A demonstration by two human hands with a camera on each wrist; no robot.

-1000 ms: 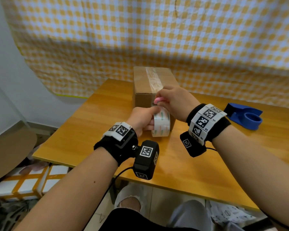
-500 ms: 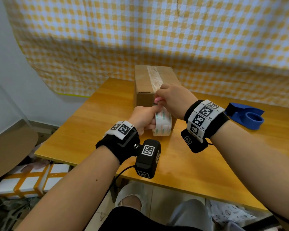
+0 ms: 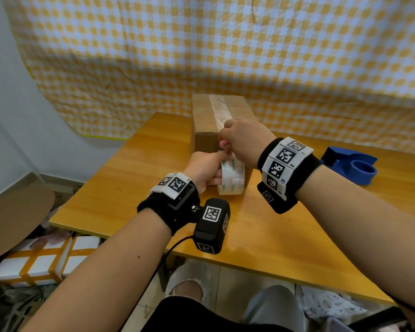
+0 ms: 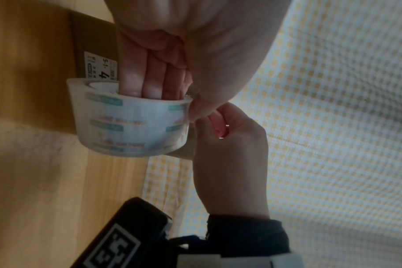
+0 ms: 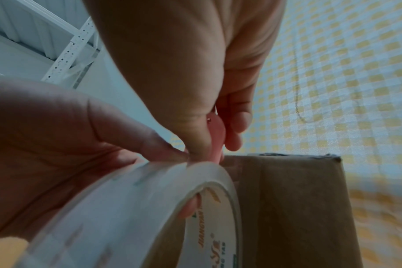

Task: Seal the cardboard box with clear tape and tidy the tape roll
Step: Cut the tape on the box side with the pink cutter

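Observation:
A cardboard box (image 3: 216,121) stands on the wooden table (image 3: 141,178), with a strip of clear tape (image 3: 219,111) along its top. My left hand (image 3: 213,168) holds the clear tape roll (image 3: 233,178) against the box's near face. Its fingers (image 4: 149,78) are inside the core and its thumb (image 4: 200,108) presses the outside. Just above the roll, at the box's near top edge, my right hand (image 3: 225,146) pinches a small pink cutter (image 3: 223,144). The cutter (image 5: 216,137) sits right over the roll (image 5: 149,208), beside the box (image 5: 287,208). Its blade is hidden.
A blue tape dispenser (image 3: 352,166) lies on the table at the right. A yellow-checked cloth (image 3: 225,56) hangs behind the table. White boxes with orange tape (image 3: 41,262) sit on the floor at the left, below the table's edge.
My right hand with the pink cutter has edged slightly up toward the box's top edge. My left hand keeps the roll in about the same place.

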